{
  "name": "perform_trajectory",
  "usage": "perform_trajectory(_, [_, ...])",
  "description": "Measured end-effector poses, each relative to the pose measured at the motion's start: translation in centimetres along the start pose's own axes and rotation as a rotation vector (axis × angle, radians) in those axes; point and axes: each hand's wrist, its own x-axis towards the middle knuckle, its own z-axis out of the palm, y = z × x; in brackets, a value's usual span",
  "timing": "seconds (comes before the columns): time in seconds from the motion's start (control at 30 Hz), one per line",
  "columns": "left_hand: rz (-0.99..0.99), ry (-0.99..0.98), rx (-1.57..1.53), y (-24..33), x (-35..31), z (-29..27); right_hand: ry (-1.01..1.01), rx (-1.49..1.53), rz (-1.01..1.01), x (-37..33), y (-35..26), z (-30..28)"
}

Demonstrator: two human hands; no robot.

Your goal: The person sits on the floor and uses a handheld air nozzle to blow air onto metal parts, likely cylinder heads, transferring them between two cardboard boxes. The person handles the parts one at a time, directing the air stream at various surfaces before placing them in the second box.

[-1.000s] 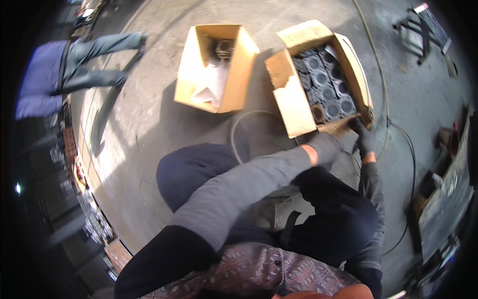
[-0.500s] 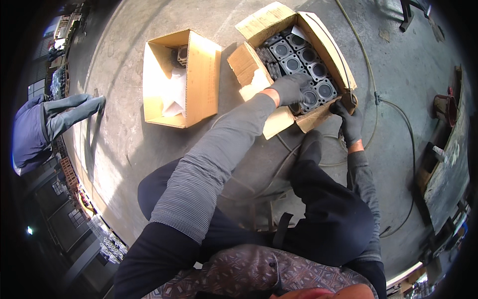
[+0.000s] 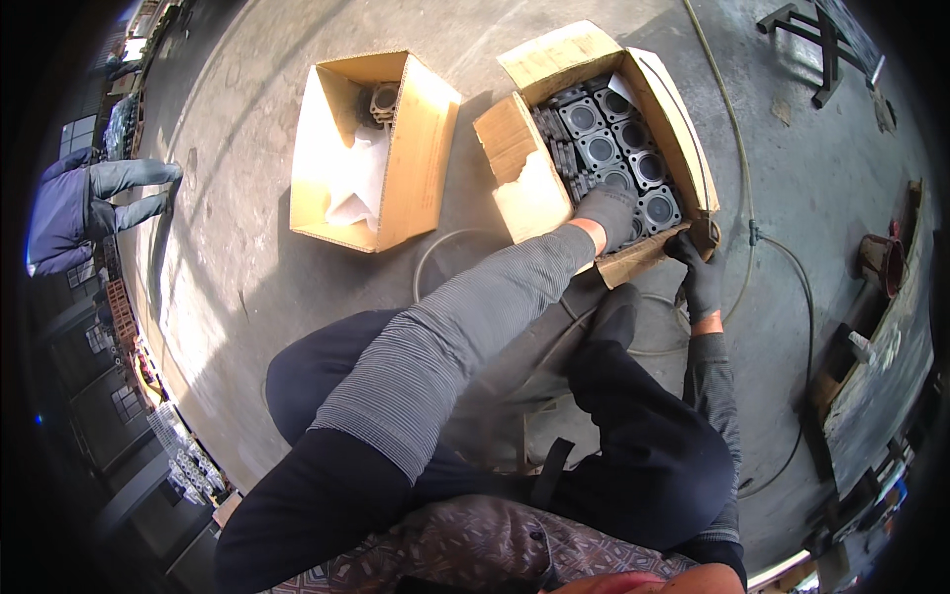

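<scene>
My left hand, in a grey glove, reaches down into the near left part of an open cardboard box. Its fingers curl down over one of the metal engine cylinders, and the fingertips are hidden. Several square-flanged engine cylinders with round bores stand in rows in this box, with finned sides showing along the left. At the near right corner my gloved right hand is closed on the box's edge, thumb on the near wall.
Left of it stands a second cardboard box holding a finned cylinder and white sheeting. A hose winds over the floor on the right. A red-brown container lies at far right. Another person stands far left.
My left hand has drawn back toward the box's near wall, its fingers more curled. The right hand stays at the corner. The view has shifted slightly, and the other person has moved.
</scene>
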Motion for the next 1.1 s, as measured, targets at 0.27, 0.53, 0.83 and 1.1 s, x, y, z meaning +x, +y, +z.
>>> perform_trajectory(0.27, [0.08, 0.098, -0.169, -0.1, -3.0, 1.3, -0.053, -0.015, 0.076, 0.0, -0.1, -0.8])
perform_trajectory(0.53, [-0.026, 0.513, -1.33, -2.3, -7.6, -3.8, -0.167, -0.313, -0.15, -8.9, -14.8, -5.4])
perform_trajectory(0.83, [-0.001, 0.218, -2.346, -3.7, -17.0, -1.7, -0.228, -1.183, -0.161, -27.3, -35.0, -2.3])
perform_trajectory(1.1, [0.101, 0.249, -2.358, -4.5, -22.8, 4.0, -0.385, -1.599, -0.238, -37.1, -37.2, 4.3])
